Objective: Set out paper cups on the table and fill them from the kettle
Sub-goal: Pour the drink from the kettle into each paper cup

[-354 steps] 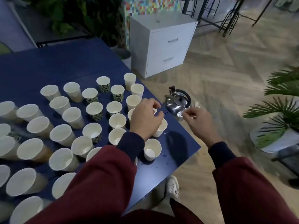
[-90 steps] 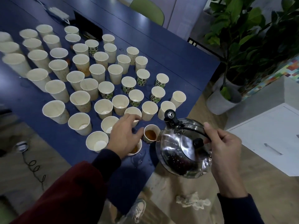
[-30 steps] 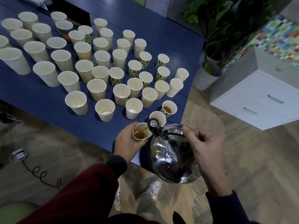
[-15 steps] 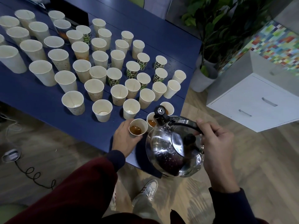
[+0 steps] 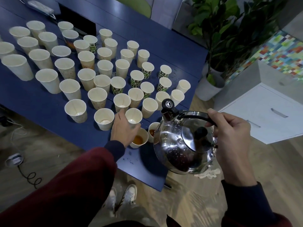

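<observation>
Several paper cups stand in rows on the blue table (image 5: 41,104), most of them empty. My left hand (image 5: 124,130) grips an empty white cup (image 5: 133,116) near the table's front edge, thumb on its left side and fingers across its lower wall. Just in front of it stands a cup with amber liquid (image 5: 139,139). A second filled cup (image 5: 152,131) is half hidden behind the steel kettle (image 5: 185,145). My right hand (image 5: 229,133) holds the kettle by its black handle in the air, with the spout (image 5: 167,107) up and nothing pouring.
A white drawer cabinet (image 5: 262,115) and a potted plant (image 5: 211,86) stand to the right of the table. A crumpled tissue (image 5: 208,173) lies on the wooden floor under the kettle. A cable (image 5: 27,176) lies at the left, and my shoes (image 5: 123,199) are below the table corner.
My left hand has let go of the filled cup and moved back onto the empty cup behind it. The kettle has tipped back upright and shifted right, away from the cups.
</observation>
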